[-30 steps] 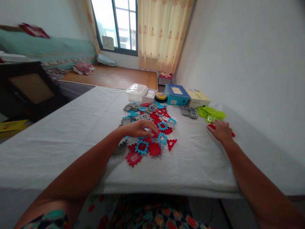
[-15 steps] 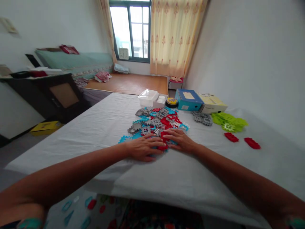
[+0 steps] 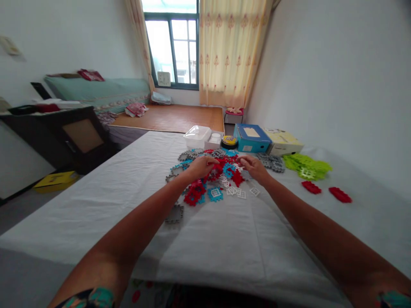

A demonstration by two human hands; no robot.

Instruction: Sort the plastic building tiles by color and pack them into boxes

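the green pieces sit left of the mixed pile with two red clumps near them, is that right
Not left: the head view shows the green pieces right of the mixed pile. The two red clumps are near them, yes.

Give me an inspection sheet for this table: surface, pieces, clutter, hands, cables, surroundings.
Surface: white cloth, lightly creased.
Pieces: mixed pile of red, blue, grey and white pieces; to its right, grey pieces, green pieces and red pieces in two spots.
Clutter: clear tub, small white box, round tin, blue box and yellow box, behind the pile.
Hands: left hand over the pile, right hand at its right side; both grips unclear.
Cables: nothing seen.
Surroundings: window, patterned curtain, dark cabinet.
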